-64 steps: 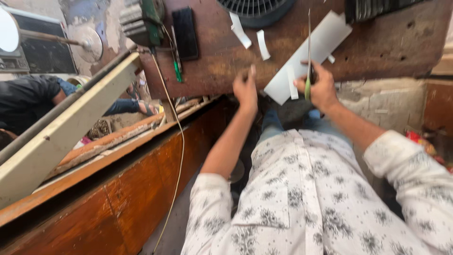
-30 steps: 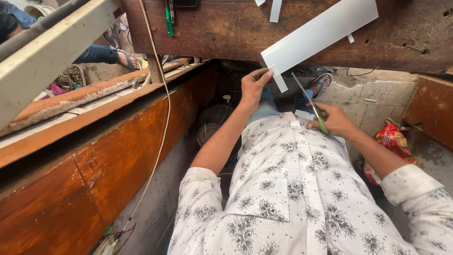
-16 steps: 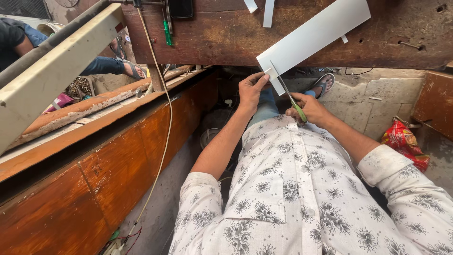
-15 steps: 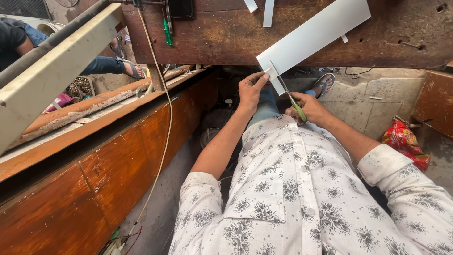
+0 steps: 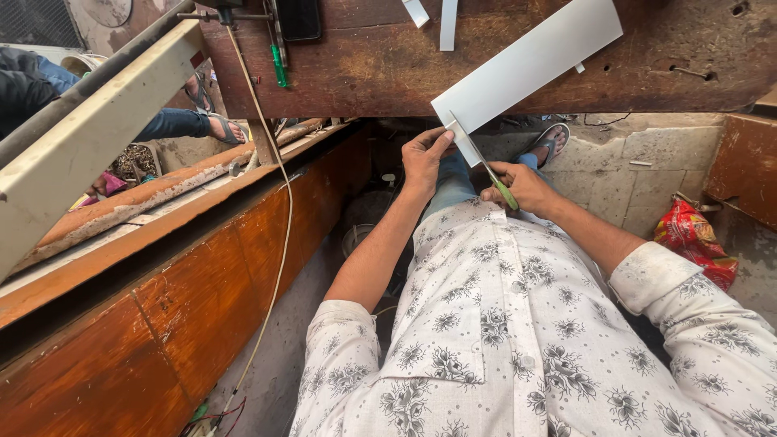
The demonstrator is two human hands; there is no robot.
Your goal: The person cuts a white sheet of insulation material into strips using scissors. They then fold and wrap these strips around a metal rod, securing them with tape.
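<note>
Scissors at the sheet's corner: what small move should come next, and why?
Probably close the blades for a short snip. The scissors in the right hand have their tips at the near corner of the white sheet, which the left hand pinches by its edge. The sheet looks steadied and the blades sit at its edge.

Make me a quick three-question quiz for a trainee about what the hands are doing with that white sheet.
1. Which hand holds the green-handled scissors?
2. True or false: the left hand pinches the white sheet at its near corner.
3. What do the thin white strips lie on: A the wooden bench, B the floor?

Key: 1 the right; 2 true; 3 A.
</note>
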